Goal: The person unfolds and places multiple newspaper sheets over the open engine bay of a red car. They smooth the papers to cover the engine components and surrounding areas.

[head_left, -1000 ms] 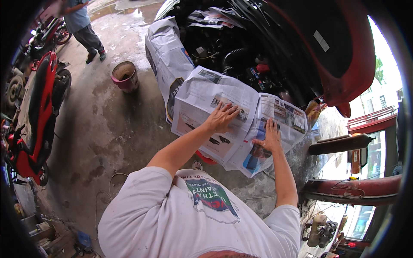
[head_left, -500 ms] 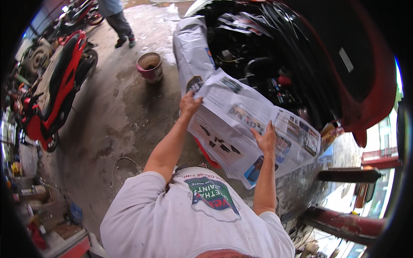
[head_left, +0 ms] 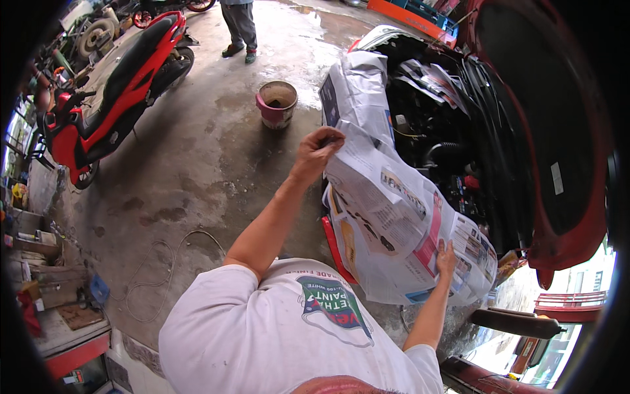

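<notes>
Sheets of newspaper (head_left: 387,203) lie draped over the front side of a red car with its hood raised. My left hand (head_left: 318,150) is closed on the upper left edge of a sheet, lifting it a little near the fender. On the lower right of the same paper rests my right hand (head_left: 446,258), its fingers stretched out flat against the sheet. More newspaper (head_left: 361,79) covers the fender farther up. Beside it, the dark engine bay (head_left: 446,154) lies exposed, with loose crumpled newspaper (head_left: 433,82) at its far end. A red edge of the car (head_left: 336,249) shows below the sheets.
The raised hood (head_left: 538,131) stands at the right. A paint-stained bucket (head_left: 277,105) sits on the wet concrete floor, left of the car. Farther left is a red scooter (head_left: 121,98). Another person (head_left: 241,29) stands beyond the bucket. A thin cord (head_left: 174,262) lies on the floor.
The view has shifted left. My left hand has closed on the paper's edge and raised it. My right hand has slid lower on the sheet, which now hugs the car more.
</notes>
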Motion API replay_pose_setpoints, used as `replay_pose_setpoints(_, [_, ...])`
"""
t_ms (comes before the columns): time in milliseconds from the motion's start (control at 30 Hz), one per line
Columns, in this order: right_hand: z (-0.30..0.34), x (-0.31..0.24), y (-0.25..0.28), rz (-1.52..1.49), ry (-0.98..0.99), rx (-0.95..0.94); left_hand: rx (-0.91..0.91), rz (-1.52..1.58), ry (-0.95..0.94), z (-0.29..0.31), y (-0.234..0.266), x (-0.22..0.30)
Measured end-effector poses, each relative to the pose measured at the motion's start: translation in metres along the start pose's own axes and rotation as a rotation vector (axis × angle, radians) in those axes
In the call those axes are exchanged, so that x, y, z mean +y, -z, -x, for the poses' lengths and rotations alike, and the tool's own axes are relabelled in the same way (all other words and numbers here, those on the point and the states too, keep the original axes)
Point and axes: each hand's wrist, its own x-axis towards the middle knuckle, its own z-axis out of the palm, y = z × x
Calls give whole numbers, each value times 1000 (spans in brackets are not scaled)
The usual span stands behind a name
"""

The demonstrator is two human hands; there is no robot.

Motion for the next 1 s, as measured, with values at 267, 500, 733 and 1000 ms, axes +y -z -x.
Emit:
replay_pose_setpoints(267, [-7, -16, 4, 105, -173, 148, 274, -199, -110, 11, 175, 110])
replay_pose_setpoints(500, [82, -254, -43, -584, 46, 98, 536, -558, -189, 57, 300, 173])
replay_pose_setpoints(733, [65, -438, -175, -1651, -108, -1025, 508, -296, -62, -14, 303, 134])
replay_pose_setpoints(1000, [-117, -605, -169, -1871, 61, -1222, 241, -165, 61, -135, 329, 152])
